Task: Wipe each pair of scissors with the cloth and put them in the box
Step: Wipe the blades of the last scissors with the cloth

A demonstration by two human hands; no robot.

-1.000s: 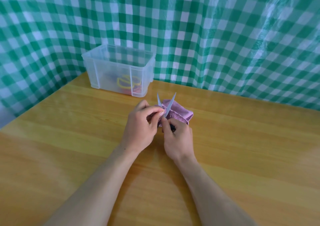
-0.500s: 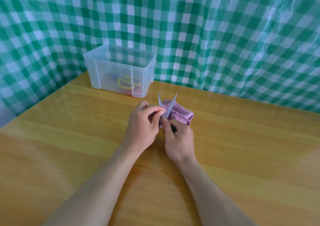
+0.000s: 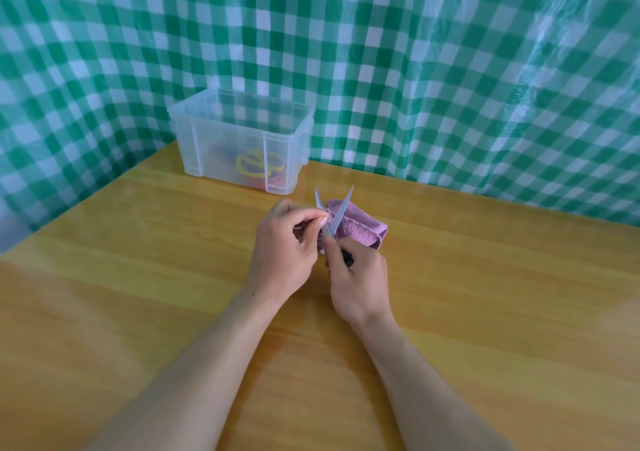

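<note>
Wooden table (image 3: 485,294): honey-coloured top, with grain and plank lines running across the view from left to right. The surface is smooth, with a dull sheen on its left part. Green-and-white checked plastic sheet (image 3: 415,52): it hangs behind the table's far edge and wraps round the left side, closing off all of the background. The sheet is glossy and creased, with folds and pale glare strongest at the upper right. A small pale grey patch (image 3: 10,236) shows below the sheet at the far left; its nature cannot be told. Lighting is even and soft, and shadows on the table are faint.
</note>
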